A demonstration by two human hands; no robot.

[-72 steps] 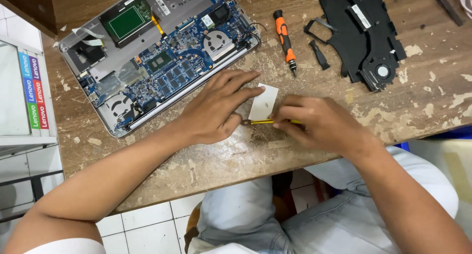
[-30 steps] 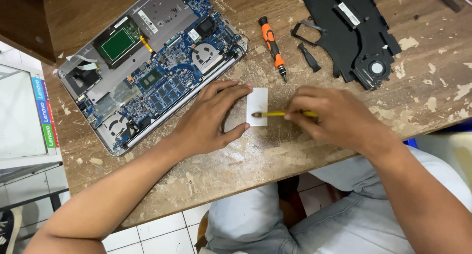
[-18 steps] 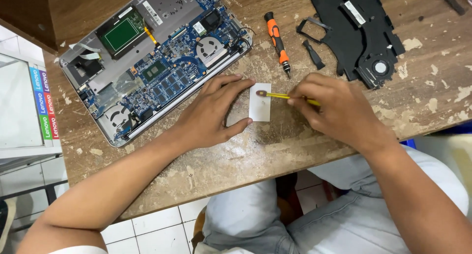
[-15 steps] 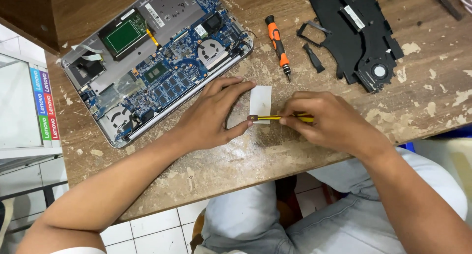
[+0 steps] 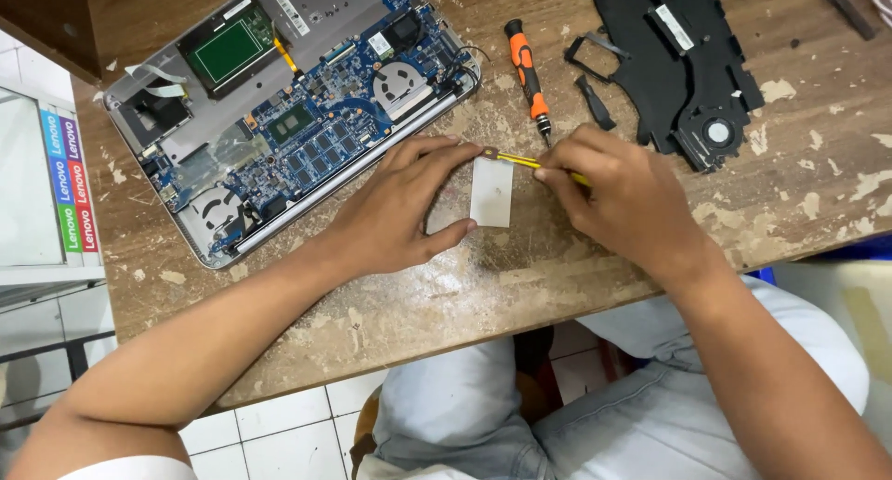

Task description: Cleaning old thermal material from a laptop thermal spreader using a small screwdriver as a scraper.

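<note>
My left hand (image 5: 404,206) presses flat on the worn wooden table (image 5: 446,294), its thumb and fingers pinning a small white rectangular pad (image 5: 491,191). My right hand (image 5: 624,194) grips a thin yellow-handled brush (image 5: 525,160). Its dark tip sits at the pad's top edge, close to my left fingertips. An opened laptop (image 5: 288,108) with its blue circuit board, two fans and a green-faced part lies to the upper left of my hands.
An orange-and-black screwdriver (image 5: 526,69) lies just above the pad. A black plastic cooling assembly (image 5: 674,57) with a round fan sits at the upper right, a small black piece (image 5: 595,102) beside it. A white cabinet with coloured labels (image 5: 51,183) stands left of the table.
The brush tip has moved from the middle of the white pad up to its top edge. My left hand still holds the pad down; the view has shifted slightly.
</note>
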